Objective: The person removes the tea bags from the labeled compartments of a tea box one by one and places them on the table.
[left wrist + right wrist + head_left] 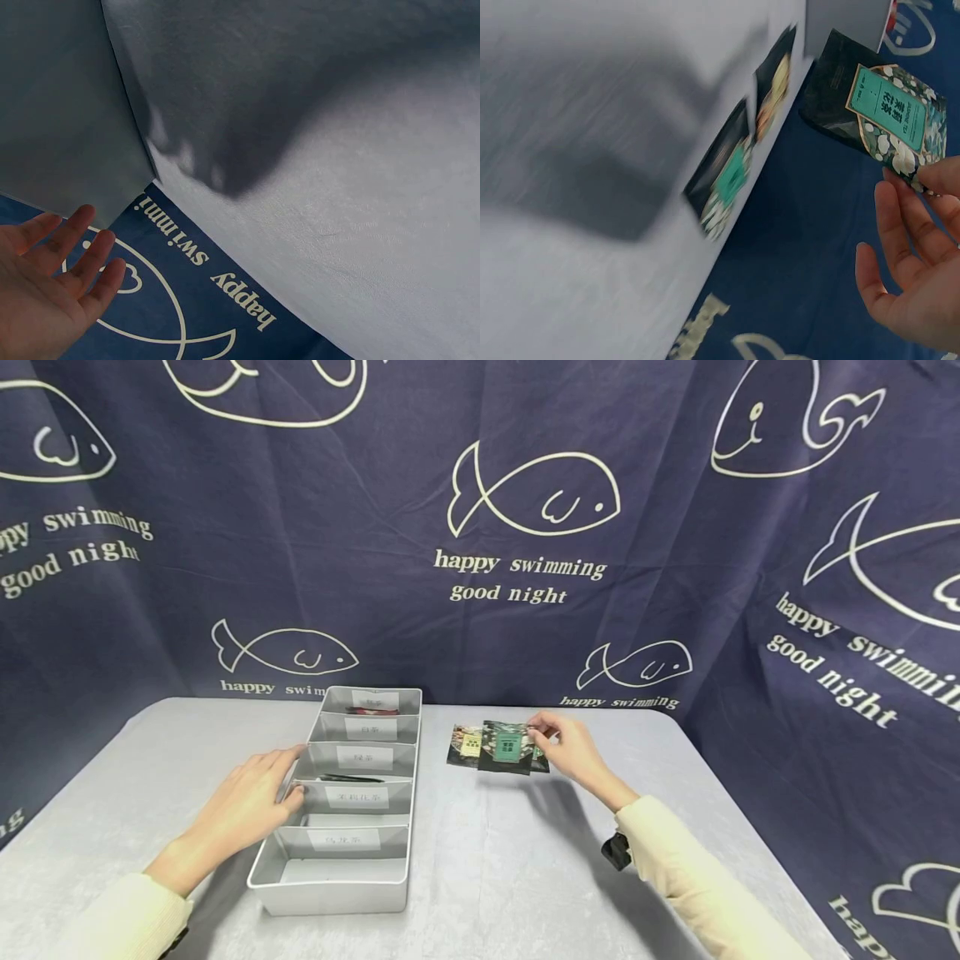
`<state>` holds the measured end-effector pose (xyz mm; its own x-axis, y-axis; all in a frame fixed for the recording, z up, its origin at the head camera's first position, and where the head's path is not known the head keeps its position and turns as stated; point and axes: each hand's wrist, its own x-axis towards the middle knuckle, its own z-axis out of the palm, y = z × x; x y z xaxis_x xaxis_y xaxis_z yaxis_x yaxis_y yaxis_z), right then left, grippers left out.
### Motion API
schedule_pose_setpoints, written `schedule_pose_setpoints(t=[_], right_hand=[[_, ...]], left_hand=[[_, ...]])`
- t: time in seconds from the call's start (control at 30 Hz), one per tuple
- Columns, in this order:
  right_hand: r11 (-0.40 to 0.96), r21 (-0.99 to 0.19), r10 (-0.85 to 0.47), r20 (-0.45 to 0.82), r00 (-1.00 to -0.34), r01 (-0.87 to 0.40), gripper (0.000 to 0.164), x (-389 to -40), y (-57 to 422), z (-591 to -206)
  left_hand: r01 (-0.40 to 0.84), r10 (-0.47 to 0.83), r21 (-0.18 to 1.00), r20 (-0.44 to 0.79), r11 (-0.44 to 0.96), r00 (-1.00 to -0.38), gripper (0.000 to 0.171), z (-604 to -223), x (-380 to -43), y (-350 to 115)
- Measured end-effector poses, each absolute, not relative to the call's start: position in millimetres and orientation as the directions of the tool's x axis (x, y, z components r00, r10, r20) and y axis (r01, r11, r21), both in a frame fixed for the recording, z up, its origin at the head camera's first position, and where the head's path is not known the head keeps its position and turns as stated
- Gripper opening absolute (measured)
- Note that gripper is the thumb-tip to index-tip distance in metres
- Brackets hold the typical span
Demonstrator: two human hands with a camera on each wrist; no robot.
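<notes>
Head view: right hand (572,750) pinches green-labelled sachet (507,747) at edge only, so might slip; left hand (243,797) spread along box (330,897)

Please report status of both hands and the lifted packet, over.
Left hand at divided box. Right hand pinches green-labelled packet, raised above table. Two more packets lie there. No obstruction visible.

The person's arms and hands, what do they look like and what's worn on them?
Both arms wear pale cream sleeves reaching about to the wrist. The left hand and right hand are gloveless. A small black object shows by the right cuff; a black sliver shows by the left.
</notes>
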<state>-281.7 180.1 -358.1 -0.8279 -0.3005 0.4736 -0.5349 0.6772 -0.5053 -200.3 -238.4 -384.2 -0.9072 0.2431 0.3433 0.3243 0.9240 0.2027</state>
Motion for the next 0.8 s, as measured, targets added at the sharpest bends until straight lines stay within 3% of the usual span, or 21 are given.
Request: schedule_pose_setpoints(t=[0.37, 0.8], right_hand=[[0.741, -0.537, -0.211, 0.384, -0.899, -0.404, 0.01, -295, 240, -369], [0.747, -0.543, -0.204, 0.363, -0.909, -0.384, 0.011, -303, 284, -375]], left_hand=[[0.318, 0.238, 0.208, 0.335, 0.925, -0.912, 0.056, -385, -201, -239], [0.318, 0.238, 0.204, 0.339, 0.926, -0.91, 0.056, -387, -202, -240]])
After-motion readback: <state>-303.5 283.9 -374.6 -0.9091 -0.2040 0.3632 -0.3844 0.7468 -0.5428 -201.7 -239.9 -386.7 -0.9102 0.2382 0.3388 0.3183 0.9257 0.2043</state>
